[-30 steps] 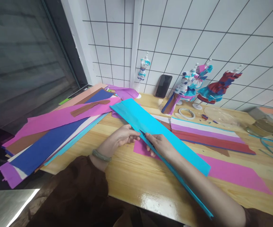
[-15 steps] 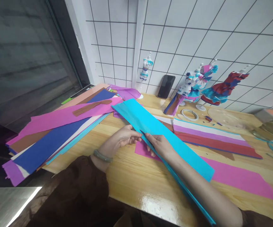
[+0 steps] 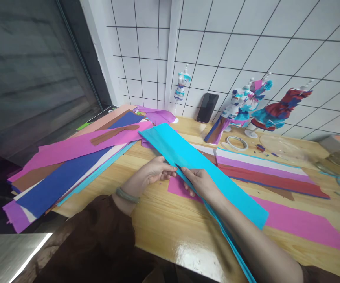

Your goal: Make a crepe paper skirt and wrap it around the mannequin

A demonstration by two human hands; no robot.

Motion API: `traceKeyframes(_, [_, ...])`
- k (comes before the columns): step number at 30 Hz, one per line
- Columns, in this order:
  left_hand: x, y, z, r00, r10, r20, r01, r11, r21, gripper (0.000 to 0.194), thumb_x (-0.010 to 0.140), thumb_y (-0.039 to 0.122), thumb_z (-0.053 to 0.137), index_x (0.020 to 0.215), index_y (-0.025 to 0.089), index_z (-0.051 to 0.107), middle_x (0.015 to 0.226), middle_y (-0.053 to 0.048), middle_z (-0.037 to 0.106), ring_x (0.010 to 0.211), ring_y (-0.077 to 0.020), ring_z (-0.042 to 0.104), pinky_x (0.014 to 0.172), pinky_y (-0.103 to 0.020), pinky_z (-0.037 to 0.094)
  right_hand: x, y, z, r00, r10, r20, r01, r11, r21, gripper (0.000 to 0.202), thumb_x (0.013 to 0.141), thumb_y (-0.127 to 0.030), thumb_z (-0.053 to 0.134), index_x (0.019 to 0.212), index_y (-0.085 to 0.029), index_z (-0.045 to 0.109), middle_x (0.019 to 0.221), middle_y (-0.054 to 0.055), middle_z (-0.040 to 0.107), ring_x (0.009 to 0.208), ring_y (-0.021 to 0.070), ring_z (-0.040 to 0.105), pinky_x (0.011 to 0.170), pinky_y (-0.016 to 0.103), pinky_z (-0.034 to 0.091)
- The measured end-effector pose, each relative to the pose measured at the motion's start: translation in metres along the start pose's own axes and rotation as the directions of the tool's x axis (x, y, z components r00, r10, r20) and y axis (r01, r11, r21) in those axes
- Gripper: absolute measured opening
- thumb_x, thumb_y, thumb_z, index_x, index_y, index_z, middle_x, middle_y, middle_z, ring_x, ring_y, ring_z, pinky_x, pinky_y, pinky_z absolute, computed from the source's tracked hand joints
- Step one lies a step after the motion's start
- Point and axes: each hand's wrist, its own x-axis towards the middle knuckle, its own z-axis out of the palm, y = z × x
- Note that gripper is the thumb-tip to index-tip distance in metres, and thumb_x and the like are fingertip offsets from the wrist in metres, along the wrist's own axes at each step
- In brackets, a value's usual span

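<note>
A long folded sheet of bright blue crepe paper (image 3: 217,177) lies slantwise across the table in front of me. My left hand (image 3: 160,171) is closed in a pinch at its near edge. Just to the right, my right hand (image 3: 201,181) is closed, thumb above and fingers curled below that edge. A small dark pointed blade (image 3: 177,165) shows at its fingertips, over the paper; its handle is hidden in the hand. A narrow blue strip (image 3: 230,239) hangs apart from the sheet along the near side, under my right forearm.
Stacked crepe paper strips (image 3: 69,165) lie at left. A pink sheet (image 3: 305,228) and layered strips (image 3: 270,171) spread at right. Behind stand a phone (image 3: 207,107), a tape roll (image 3: 237,143) and several small dressed mannequins (image 3: 282,106) along the tiled wall.
The lower end of the narrow blue strip has swung left, towards me. The sheet's right corner has shifted slightly right and down. Both hands stay nearly in place.
</note>
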Motion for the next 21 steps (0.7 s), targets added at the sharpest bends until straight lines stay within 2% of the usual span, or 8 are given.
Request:
traceKeyframes(13, [-0.0001, 0.0004, 0.0007, 1.0, 0.005, -0.023, -0.004, 1.0, 0.019, 0.031, 0.057, 0.014, 0.075, 0.079, 0.014, 0.054, 0.062, -0.001, 0.061, 0.052, -0.0081, 0.058, 0.043, -0.015, 0.042, -0.0004, -0.0002, 0.0007, 1.0, -0.022, -0.012, 0.022, 1.0, 0.0, 0.05, 0.082, -0.05, 0.042, 0.044, -0.017, 0.047, 0.033, -0.002, 0.045, 0.026, 0.0058, 0.038, 0.034, 0.019, 0.029])
traceKeyframes(19, [-0.0009, 0.0054, -0.0024, 0.997, -0.02, 0.071, 0.023, 0.998, -0.05, 0.022, 0.066, 0.015, 0.069, 0.084, 0.011, 0.057, 0.073, -0.004, 0.063, 0.057, -0.0093, 0.061, 0.045, -0.015, 0.045, -0.0006, 0.0007, 0.0004, 0.998, -0.054, -0.041, 0.051, 0.997, -0.064, 0.05, 0.082, -0.05, 0.04, 0.045, -0.017, 0.046, 0.033, -0.003, 0.043, 0.026, 0.0058, 0.036, 0.034, 0.019, 0.027])
traceKeyframes(21, [-0.0005, 0.0078, -0.008, 0.998, -0.029, 0.057, 0.033, 0.997, -0.074, 0.017, 0.069, 0.015, 0.066, 0.083, 0.011, 0.057, 0.073, -0.006, 0.063, 0.058, -0.0104, 0.062, 0.044, -0.015, 0.045, -0.0013, 0.0004, 0.0001, 0.997, -0.068, -0.039, 0.064, 0.995, -0.081, 0.05, 0.082, -0.049, 0.039, 0.045, -0.017, 0.046, 0.033, -0.003, 0.042, 0.027, 0.0056, 0.035, 0.034, 0.019, 0.027])
